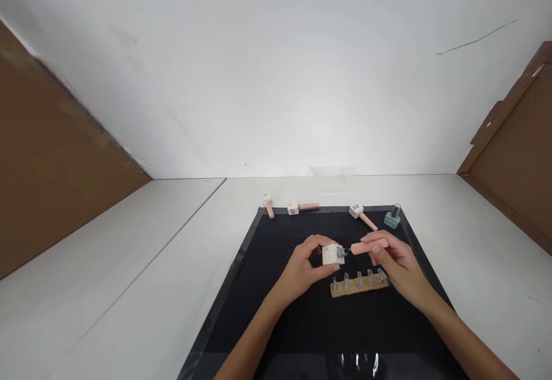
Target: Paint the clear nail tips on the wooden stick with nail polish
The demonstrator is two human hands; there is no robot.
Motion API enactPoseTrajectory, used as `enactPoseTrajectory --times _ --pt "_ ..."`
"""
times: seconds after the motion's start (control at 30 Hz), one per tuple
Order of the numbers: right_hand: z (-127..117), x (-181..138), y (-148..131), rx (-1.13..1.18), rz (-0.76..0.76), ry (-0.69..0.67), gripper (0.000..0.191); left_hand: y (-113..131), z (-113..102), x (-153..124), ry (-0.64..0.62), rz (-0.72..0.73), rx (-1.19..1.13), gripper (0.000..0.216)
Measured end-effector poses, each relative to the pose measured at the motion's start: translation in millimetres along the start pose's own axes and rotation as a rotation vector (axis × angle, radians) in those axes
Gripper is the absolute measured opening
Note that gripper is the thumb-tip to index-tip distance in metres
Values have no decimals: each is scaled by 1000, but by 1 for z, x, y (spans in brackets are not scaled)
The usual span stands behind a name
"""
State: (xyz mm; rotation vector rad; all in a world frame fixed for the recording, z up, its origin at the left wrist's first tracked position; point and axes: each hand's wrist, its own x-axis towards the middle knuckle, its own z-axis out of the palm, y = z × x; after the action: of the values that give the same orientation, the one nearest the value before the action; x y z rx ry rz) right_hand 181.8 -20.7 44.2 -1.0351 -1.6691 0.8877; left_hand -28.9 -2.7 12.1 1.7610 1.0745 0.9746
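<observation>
My left hand [304, 266] is closed around a small white square nail polish bottle [332, 254], held on its side above the black mat [276, 311]. My right hand [394, 265] pinches the bottle's long peach cap [368, 246], whose end sits at the bottle's neck. Just below both hands lies a tan strip [359, 286] holding several clear nail tips upright.
Along the mat's far edge lie three more white bottles with peach caps [268, 204] [302, 207] [361, 214] and a teal bottle with a grey cap [393, 217] stands upright. The mat rests on a white table [129, 288]; brown boards flank both sides.
</observation>
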Motion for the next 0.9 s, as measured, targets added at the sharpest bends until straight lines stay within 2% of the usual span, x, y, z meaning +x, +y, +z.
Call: enactPoseTrajectory --times 0.2,0.33,0.53,0.73,0.9 --pt "-1 -1 1 62 -4 -45 29 0 0 0 5 9 -39 27" --pt "-2 -1 0 46 5 -45 31 1 1 0 10 9 -50 27" --pt "-5 -3 -1 19 22 -14 33 0 2 -1 8 6 -56 29" --pt "-5 -6 2 57 4 98 30 -3 0 -2 11 -11 -35 29" --pt "-4 -6 3 93 -11 94 29 -2 -1 -2 -7 -15 -32 31"
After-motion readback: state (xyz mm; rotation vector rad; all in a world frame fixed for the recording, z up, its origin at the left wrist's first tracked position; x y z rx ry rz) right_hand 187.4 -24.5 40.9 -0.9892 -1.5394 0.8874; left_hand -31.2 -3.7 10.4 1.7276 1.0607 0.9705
